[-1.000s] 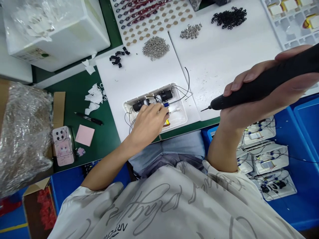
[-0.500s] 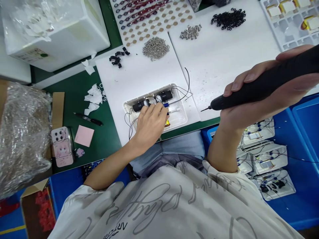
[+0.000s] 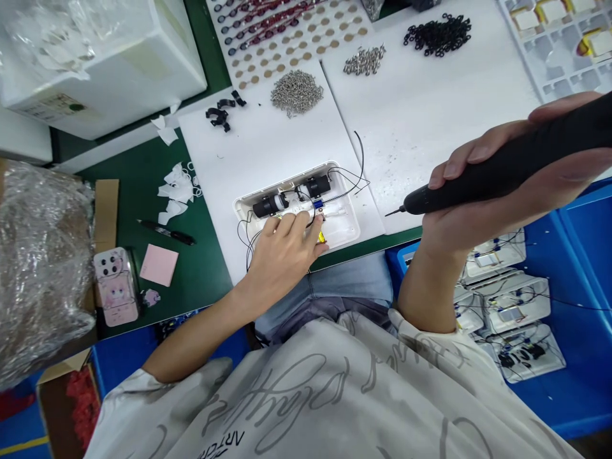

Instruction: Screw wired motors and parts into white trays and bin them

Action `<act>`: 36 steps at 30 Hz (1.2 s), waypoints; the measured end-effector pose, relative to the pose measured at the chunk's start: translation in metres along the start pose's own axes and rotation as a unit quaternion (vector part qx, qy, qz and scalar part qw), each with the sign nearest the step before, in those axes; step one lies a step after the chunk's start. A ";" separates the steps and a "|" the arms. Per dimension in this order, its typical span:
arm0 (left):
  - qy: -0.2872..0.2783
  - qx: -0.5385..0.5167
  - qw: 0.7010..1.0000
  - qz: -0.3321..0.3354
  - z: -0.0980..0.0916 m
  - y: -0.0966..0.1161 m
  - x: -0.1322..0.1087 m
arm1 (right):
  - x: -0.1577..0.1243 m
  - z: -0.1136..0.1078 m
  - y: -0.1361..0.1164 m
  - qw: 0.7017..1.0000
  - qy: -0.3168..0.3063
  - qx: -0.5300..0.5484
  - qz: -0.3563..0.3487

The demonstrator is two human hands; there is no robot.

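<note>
My left hand [image 3: 284,252] rests over the near side of a white plastic housing [image 3: 352,223]. Its fingers bend into the housing, with index finger and thumb apart beside a yellow part [image 3: 320,237]. No held item shows, though some fingertips are hidden. Inside the housing are two black cylinders, the left one [image 3: 268,205] and the right one [image 3: 317,186], a blue component [image 3: 318,204] and thin black wires [image 3: 362,159]. In my right hand [image 3: 478,204] is a black electric screwdriver [image 3: 502,166], its bit pointing left, apart from the housing.
Behind the housing lie piles of small screws [image 3: 296,92], metal fittings [image 3: 364,60], black rings [image 3: 437,35] and black clips [image 3: 218,118]. A phone [image 3: 116,287], pen [image 3: 167,232] and pink notepad [image 3: 159,264] lie left. A blue bin [image 3: 578,331] holds filled housings at right.
My left hand has shifted toward me and slightly left, uncovering more of the cylinders and middle parts. Its thumb now shows. My right hand and the screwdriver stay nearly still.
</note>
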State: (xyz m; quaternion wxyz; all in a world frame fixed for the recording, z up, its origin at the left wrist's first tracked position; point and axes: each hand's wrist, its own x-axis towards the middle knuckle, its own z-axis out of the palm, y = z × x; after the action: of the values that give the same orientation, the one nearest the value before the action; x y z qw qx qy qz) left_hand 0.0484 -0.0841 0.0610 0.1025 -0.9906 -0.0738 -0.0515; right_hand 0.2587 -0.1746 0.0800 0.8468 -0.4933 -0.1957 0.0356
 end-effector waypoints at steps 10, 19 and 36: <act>0.171 -0.122 0.976 -0.055 -0.015 -0.045 -0.004 | 0.007 -0.016 0.025 0.988 -0.035 0.028 -0.145; -0.026 -0.191 0.976 -0.100 0.027 -0.123 0.161 | -0.001 -0.032 0.010 0.996 -0.046 0.011 -0.069; -0.030 -0.191 0.981 -0.014 0.073 -0.126 0.281 | 0.003 -0.055 0.000 0.998 -0.044 0.002 -0.044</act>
State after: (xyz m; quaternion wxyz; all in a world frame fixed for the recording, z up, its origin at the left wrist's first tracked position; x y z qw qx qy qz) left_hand 0.3110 0.0909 0.0477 -0.0920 -0.9919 -0.0799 -0.0364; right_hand 0.2817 -0.2187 0.0576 0.8392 -0.4804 -0.2540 0.0203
